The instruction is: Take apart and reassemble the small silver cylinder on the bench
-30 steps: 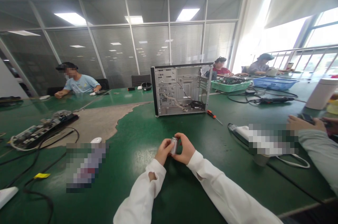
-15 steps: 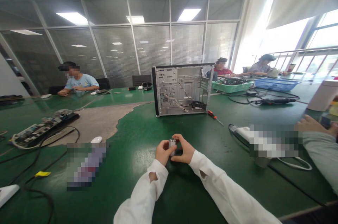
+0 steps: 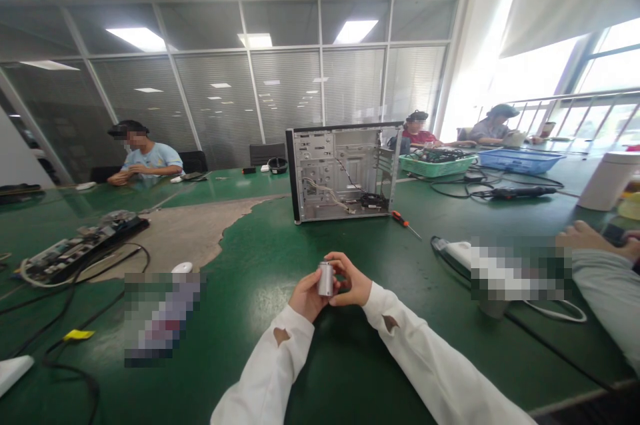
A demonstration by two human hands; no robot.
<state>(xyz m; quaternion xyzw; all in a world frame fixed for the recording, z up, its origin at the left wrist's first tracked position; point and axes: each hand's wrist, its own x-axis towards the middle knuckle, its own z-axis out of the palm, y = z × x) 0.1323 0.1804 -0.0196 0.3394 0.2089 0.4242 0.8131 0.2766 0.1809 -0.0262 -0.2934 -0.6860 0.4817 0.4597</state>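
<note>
Both hands meet around a small silver metal cylinder [image 3: 325, 279] held above the green table, roughly upright. My left hand [image 3: 306, 297] grips it from the left, thumb along its side. From the right, my right hand [image 3: 354, 283] curls its fingers and thumb about the same cylinder; where exactly its fingertips touch is partly hidden. Beyond the hands stands an open computer case [image 3: 345, 175], its metal inside and loose cables showing. A screwdriver [image 3: 406, 224] with an orange and black handle lies at the case's lower right corner.
On the left lie a power strip [image 3: 83, 248], black cables and a worn bare patch [image 3: 187, 231]. A green basket [image 3: 437, 166], a blue basket [image 3: 520, 159] and a white cup [image 3: 607, 181] stand right. A co-worker's hand [image 3: 587, 238] rests at the right edge; other people sit farther back.
The cylinder has turned or tilted between the hands, so more of its silver side shows. My left hand has shifted slightly left and down its side; the right fingers are more curled.
</note>
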